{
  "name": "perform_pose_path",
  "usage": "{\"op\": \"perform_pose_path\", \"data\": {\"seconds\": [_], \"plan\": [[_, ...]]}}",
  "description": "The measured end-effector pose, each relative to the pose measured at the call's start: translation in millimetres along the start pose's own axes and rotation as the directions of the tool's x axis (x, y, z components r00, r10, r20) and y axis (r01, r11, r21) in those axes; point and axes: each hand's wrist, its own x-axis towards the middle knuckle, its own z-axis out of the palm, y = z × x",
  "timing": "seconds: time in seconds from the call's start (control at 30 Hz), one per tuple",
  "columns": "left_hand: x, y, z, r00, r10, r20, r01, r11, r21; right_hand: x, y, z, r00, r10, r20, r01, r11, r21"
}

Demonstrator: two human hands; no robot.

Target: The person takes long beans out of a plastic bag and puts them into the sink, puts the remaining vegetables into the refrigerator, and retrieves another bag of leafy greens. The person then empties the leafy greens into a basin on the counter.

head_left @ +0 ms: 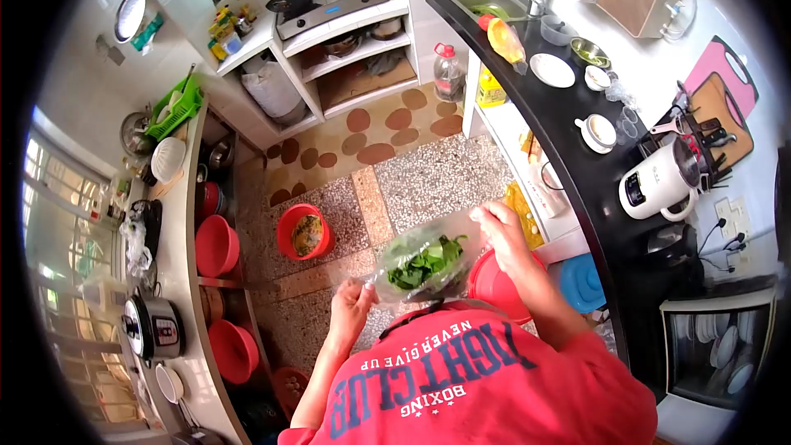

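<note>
A clear plastic bag (394,257) with dark green leafy vegetables (424,268) inside hangs in front of my chest, stretched between my two hands. My left hand (352,303) is closed on the bag's lower left edge. On the other side, my right hand (499,229) pinches its upper right edge. Through the film the leaves show bunched toward the middle. Below the bag and partly behind my right forearm is a large red basin (504,284).
A red bucket (306,231) with food scraps stands on the speckled floor. To the right, a black counter (577,144) holds plates, a white appliance (659,177) and a sink (494,7). On the left counter sits a rice cooker (153,327). A blue basin (582,283) is low right.
</note>
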Motion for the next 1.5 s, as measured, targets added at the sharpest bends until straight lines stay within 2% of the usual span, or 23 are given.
{"op": "perform_pose_path", "data": {"seconds": [0.07,0.13,0.17,0.2,0.23,0.27,0.33,0.37,0.4,0.5,0.73,0.87,0.93,0.97,1.07,1.17,1.2,1.27,1.3,1.37,1.47,1.5], "plan": [[32,29,-9,0.942,0.321,-0.097,-0.295,0.931,0.213,34,-11,14,1.000,-0.030,-0.007,0.030,0.999,-0.012],[59,51,-19,0.960,0.266,-0.081,-0.248,0.951,0.183,63,-33,28,0.999,0.011,0.050,-0.008,0.999,-0.053],[77,49,-24,0.933,0.345,-0.099,-0.333,0.935,0.120,80,-35,31,0.995,-0.070,0.066,0.075,0.994,-0.077],[94,51,-28,0.901,0.417,-0.118,-0.413,0.909,0.057,97,-38,33,0.996,-0.068,0.056,0.072,0.994,-0.080],[110,56,-33,0.938,0.335,-0.090,-0.344,0.929,-0.135,115,-41,34,0.994,-0.102,0.046,0.106,0.989,-0.099],[123,73,-35,0.950,0.300,-0.084,-0.312,0.917,-0.248,131,-43,34,0.990,-0.135,0.031,0.138,0.984,-0.116],[161,82,-40,0.993,0.115,0.024,-0.087,0.851,-0.518,163,-44,32,0.991,-0.131,-0.031,0.125,0.981,-0.151],[185,87,-36,0.976,0.213,-0.054,-0.210,0.827,-0.522,180,-43,30,0.992,-0.121,-0.030,0.114,0.980,-0.161],[209,88,-36,0.975,0.218,-0.034,-0.203,0.828,-0.522,196,-42,30,0.994,-0.109,-0.026,0.103,0.980,-0.172],[269,92,-38,0.958,0.274,0.083,-0.149,0.724,-0.673,235,-47,34,0.994,-0.039,-0.097,0.024,0.988,-0.151],[383,136,-44,0.882,0.354,0.311,0.037,0.606,-0.795,328,-61,8,0.972,0.023,-0.235,-0.067,0.981,-0.182],[446,169,-40,0.863,0.377,0.337,0.012,0.650,-0.760,353,-69,-29,0.972,0.098,-0.214,-0.135,0.978,-0.162],[470,181,-35,0.870,0.356,0.340,0.019,0.666,-0.746,363,-75,-48,0.891,0.150,-0.428,-0.206,0.975,-0.087],[482,186,-32,0.884,0.335,0.325,0.013,0.679,-0.734,369,-75,-69,0.863,0.142,-0.485,-0.225,0.967,-0.117],[511,192,-27,0.901,0.325,0.287,-0.032,0.710,-0.704,400,-80,-124,0.700,0.041,-0.713,-0.232,0.957,-0.172],[537,199,-22,0.926,0.298,0.232,-0.050,0.705,-0.707,441,-86,-180,0.613,0.013,-0.790,-0.272,0.942,-0.196],[547,200,-23,0.928,0.300,0.221,-0.067,0.718,-0.693,458,-82,-201,0.611,0.027,-0.791,-0.283,0.941,-0.187],[560,209,-22,0.947,0.254,0.198,-0.073,0.768,-0.637,494,-71,-249,0.681,-0.298,-0.669,-0.253,0.762,-0.596],[566,211,-20,0.959,0.228,0.170,-0.070,0.768,-0.637,511,-81,-254,0.687,-0.293,-0.665,-0.249,0.765,-0.594],[576,222,-19,0.975,0.174,0.141,-0.049,0.780,-0.624,543,-107,-253,0.729,-0.416,-0.545,-0.163,0.667,-0.727],[591,232,-9,0.985,0.143,0.099,-0.046,0.763,-0.645,603,-110,-280,0.813,-0.374,-0.446,-0.121,0.641,-0.758],[593,246,1,0.990,0.134,0.034,-0.081,0.766,-0.638,622,-109,-287,0.840,-0.377,-0.391,-0.113,0.583,-0.805]]}}
